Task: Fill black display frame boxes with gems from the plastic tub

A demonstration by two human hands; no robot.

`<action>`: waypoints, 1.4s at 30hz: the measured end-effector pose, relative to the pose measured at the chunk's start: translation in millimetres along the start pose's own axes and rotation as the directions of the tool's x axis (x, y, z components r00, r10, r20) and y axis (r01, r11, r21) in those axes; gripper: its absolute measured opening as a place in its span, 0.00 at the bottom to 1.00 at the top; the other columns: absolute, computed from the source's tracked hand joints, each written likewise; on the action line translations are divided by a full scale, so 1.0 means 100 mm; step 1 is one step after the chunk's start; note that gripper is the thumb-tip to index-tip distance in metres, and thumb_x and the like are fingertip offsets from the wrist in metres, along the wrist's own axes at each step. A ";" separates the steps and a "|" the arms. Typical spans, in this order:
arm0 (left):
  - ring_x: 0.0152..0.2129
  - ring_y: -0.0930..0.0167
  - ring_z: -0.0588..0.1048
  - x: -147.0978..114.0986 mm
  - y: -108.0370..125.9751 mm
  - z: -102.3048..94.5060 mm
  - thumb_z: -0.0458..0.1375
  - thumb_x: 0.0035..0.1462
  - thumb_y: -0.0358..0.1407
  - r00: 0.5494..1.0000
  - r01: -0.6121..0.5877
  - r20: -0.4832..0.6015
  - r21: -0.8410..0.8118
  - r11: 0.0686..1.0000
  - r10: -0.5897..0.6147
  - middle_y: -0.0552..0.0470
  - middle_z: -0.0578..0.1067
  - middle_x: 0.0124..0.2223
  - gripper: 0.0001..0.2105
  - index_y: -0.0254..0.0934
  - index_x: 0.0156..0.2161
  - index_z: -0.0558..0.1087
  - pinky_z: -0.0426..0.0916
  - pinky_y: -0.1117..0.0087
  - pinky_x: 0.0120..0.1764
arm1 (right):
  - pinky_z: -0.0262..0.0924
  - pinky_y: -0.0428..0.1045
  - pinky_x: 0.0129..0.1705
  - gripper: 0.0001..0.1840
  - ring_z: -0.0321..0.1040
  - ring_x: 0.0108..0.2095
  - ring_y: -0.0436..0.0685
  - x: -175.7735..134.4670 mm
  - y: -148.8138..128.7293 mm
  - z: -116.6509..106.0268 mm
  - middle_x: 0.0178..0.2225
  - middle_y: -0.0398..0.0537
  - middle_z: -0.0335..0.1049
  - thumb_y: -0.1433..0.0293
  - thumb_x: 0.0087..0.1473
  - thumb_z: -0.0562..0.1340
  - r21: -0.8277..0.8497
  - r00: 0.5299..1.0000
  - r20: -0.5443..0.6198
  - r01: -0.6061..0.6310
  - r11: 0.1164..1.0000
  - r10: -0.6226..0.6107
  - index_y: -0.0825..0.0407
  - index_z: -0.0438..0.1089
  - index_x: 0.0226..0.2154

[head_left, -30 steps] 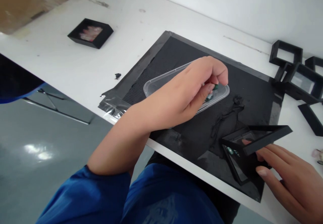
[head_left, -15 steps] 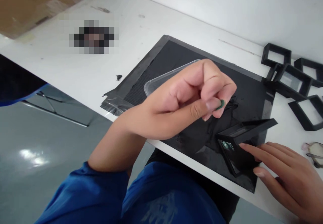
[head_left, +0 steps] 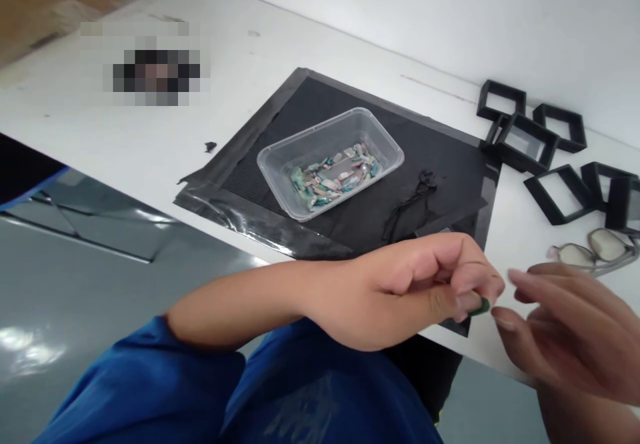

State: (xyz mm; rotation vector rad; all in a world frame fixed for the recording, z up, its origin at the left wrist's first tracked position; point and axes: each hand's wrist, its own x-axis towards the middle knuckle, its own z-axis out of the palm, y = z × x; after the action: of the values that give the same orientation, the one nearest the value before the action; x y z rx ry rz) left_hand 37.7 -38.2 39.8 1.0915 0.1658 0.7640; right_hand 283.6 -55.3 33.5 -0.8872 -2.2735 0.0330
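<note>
Down toward 5 o'clock from where it was half a second ago, my left hand is carrying a green piece away from the clear tub, which is now showing whole, while my right hand is lifting from the mat's edge to face it. Thumb and bent forefinger are pinching the piece at the very tip of my left grip, and its visible rim is pointing outward, its long axis apparently running from 8 to 2 o'clock, though my fingers are covering most of it. Nearer to it than anything else outside that pinch, my right thumb is hovering just beside it at 4 o'clock, apart from the fingers at 2; that hand is spreading, with nothing showing in its grasp. Filling the way back to 10 o'clock, my own left fist is lying across the black mat and hiding most of what seems to be a black case. Beyond it the tub is holding coloured chips. Black frames are clustering from 12 to 2 o'clock on the white table, and spectacles are resting at 2, just past my right fingers.
</note>
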 end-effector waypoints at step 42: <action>0.28 0.80 0.66 0.12 -0.45 0.32 0.59 0.69 0.33 0.966 -0.081 -0.257 -0.317 0.945 -0.004 0.56 0.67 0.36 0.07 0.38 0.38 0.66 0.67 0.81 0.34 | 0.73 0.54 0.25 0.39 0.76 0.28 0.55 0.02 -0.14 0.00 0.35 0.43 0.81 0.79 0.59 0.69 0.184 0.998 -0.055 0.031 0.982 -0.021 0.46 0.62 0.69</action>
State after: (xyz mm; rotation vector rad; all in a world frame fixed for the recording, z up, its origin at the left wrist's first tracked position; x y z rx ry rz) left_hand 83.2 -64.4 20.2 0.6823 0.2274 0.9304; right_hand 274.2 -64.5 37.9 -0.7513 -2.1911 0.2037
